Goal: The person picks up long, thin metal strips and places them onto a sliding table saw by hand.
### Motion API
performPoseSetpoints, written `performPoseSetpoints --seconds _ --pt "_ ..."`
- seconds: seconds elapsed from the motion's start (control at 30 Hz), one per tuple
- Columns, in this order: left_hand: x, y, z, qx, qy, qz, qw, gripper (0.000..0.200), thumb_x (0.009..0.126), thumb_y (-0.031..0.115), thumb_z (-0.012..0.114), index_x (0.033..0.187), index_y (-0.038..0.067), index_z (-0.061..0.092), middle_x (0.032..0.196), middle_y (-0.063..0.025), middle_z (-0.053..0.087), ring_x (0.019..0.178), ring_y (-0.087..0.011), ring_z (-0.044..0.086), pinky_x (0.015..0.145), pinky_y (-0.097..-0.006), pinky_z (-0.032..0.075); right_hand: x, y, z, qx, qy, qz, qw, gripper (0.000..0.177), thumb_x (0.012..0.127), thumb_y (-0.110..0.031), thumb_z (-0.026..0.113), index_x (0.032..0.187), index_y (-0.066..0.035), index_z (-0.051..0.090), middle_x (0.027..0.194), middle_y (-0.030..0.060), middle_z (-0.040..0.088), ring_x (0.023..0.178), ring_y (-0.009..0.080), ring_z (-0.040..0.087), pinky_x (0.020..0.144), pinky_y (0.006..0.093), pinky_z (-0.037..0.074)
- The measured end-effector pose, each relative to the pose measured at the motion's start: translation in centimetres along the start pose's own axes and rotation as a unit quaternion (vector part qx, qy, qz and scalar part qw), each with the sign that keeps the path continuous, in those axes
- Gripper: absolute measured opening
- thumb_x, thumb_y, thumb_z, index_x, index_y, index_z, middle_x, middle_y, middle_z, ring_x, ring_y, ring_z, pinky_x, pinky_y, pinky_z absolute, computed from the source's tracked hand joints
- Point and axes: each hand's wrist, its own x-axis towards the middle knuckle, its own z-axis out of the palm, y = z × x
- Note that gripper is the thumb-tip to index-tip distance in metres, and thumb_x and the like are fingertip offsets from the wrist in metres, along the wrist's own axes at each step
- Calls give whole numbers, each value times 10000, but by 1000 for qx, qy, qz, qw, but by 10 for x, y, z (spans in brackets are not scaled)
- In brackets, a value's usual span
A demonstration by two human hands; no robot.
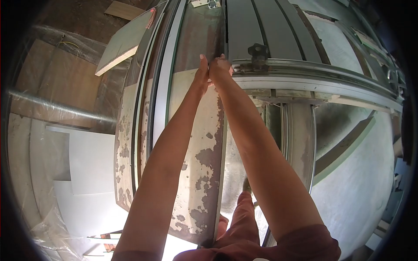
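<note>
Left hand (202,77) flat, fingers straight, touching right hand (220,69), curled, seemingly gripping metal rail (305,71)

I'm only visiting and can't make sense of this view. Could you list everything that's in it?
upright rails: several, light grey, running from the top centre down the left
cross rail: one, grey, across the upper right
latch bracket: one, dark grey, on the cross rail just right of the hands
stained panel: one, cream with brown patches, under the arms
pale board: one, beige, top left
white sheets: at least two, overlapping, lower left
plastic sheeting: clear, crumpled, far left
trousers: reddish, bottom centre
left hand: fingers straight, pressed against the right hand
right hand: at the cross rail's left end, grip not clear
</note>
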Motion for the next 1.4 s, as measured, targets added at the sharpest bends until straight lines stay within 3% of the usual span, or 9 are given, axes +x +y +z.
performPoseSetpoints --seconds 0.17,0.3,0.47,0.7,0.8,0.87,0.97,1.07,1.4 --pt "14 3 -10 -61 -93 21 994 1028 668 819 179 1355 56 212 1284 -152 398 1160 -263 404 962 -466 285 23 -10 -26 -7 -80 45 996 412 839 -294 517 1198 -91 505 1266 52 465 985 249 579 750 397 507" --pt "5 14 4 -135 21 -35 990 993 681 806 171 1352 75 209 1298 -127 393 1153 -262 415 972 -450 274 55 -9 -33 -23 -142 63 988 381 787 -269 601 1130 -107 568 1191 49 531 980 245 583 754 385 506" --pt "13 13 13 -278 -148 12 949 859 736 738 181 1345 133 225 1280 -63 384 1117 -211 439 909 -381 404 55 -7 -21 23 80 28 996 358 698 -289 692 1018 -140 632 1026 28 614 990 194 573 690 342 510" --pt "11 24 21 -276 -173 46 944 937 681 784 196 1358 135 208 1324 -52 340 1149 -202 414 932 -370 385 96 -4 -19 -36 132 23 990 273 712 -277 660 960 -162 647 1019 18 612 962 181 580 588 302 472" --pt "22 19 15 -285 -165 33 944 908 735 758 63 1350 113 238 1295 -122 395 1046 -246 470 879 -421 368 111 -2 -17 7 116 46 992 249 751 -278 614 943 -124 645 1010 65 614 937 223 594 619 342 488" --pt "24 21 13 -260 -122 9 958 957 718 779 105 1377 86 141 1351 -156 308 1035 -278 461 887 -424 363 126 -4 -9 308 228 201 902 234 784 -254 573 935 -89 641 986 100 621 906 256 606 657 373 497" --pt "22 26 14 -253 -13 -60 966 1000 703 794 159 1387 76 22 1392 -183 207 1049 -320 442 895 -435 358 153 -2 -6 318 290 300 851 269 687 -180 671 938 -87 640 946 43 626 869 159 613 571 315 530" --pt "26 22 8 -257 -25 -60 964 1019 697 797 197 1382 84 -50 1400 -198 167 1057 -329 433 897 -445 361 144 14 -28 120 120 141 975 246 699 -183 663 933 -105 651 971 67 632 882 189 621 624 309 539" --pt "22 30 3 -242 -7 -79 967 1012 717 775 225 1369 68 -88 1398 -239 118 1198 -362 332 992 -455 270 175 24 -42 171 74 160 969 217 758 -190 583 957 -150 659 1038 37 621 945 209 605 706 333 515"
